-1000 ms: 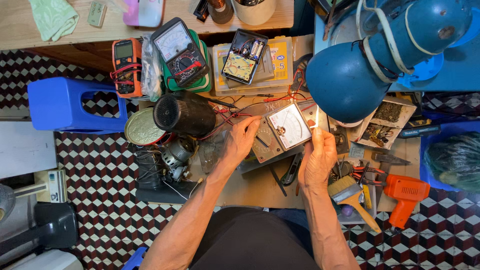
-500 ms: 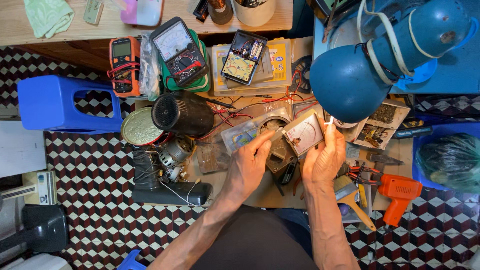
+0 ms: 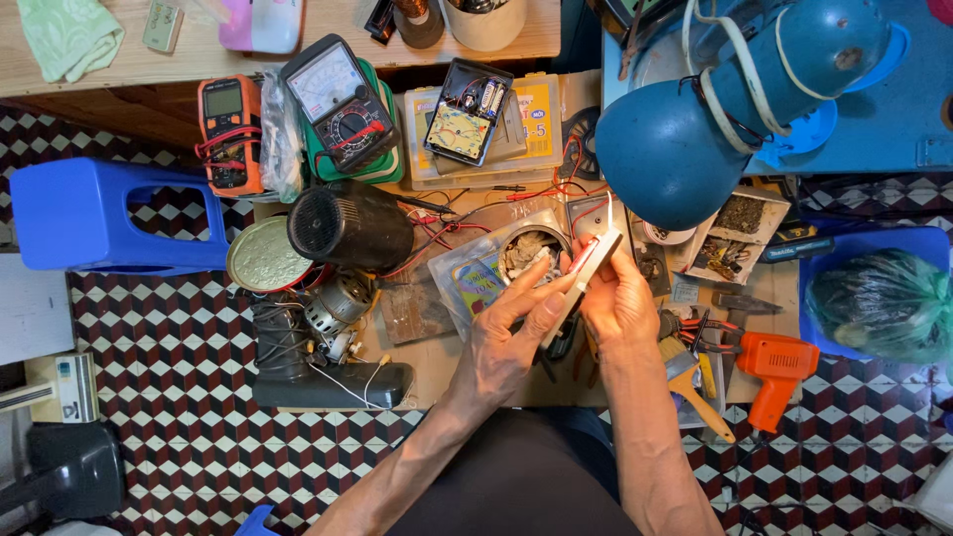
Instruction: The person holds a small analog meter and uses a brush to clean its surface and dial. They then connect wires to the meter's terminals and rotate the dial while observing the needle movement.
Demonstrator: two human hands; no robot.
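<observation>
Both my hands hold a flat grey meter case (image 3: pixel 588 268) turned on edge above the cluttered workbench (image 3: pixel 437 352). My left hand (image 3: pixel 511 333) grips its lower left side with fingers along the edge. My right hand (image 3: pixel 617 298) holds the other side, thumb near the top. Red wires (image 3: pixel 536 191) run from the bench behind toward the case. A small round tin (image 3: pixel 528 250) with bits inside sits just behind my left fingers.
A blue desk lamp (image 3: pixel 695 129) hangs over the right. Two multimeters (image 3: pixel 333 104), an open device (image 3: pixel 465 114), a black motor (image 3: pixel 349 226), a round lid (image 3: pixel 266 256), an orange soldering gun (image 3: pixel 776 369), a brush (image 3: pixel 695 382) and a blue stool (image 3: pixel 99 213) surround the hands.
The meter case lay face up a second ago; both hands have tilted it up onto its edge, so its dial no longer faces the camera.
</observation>
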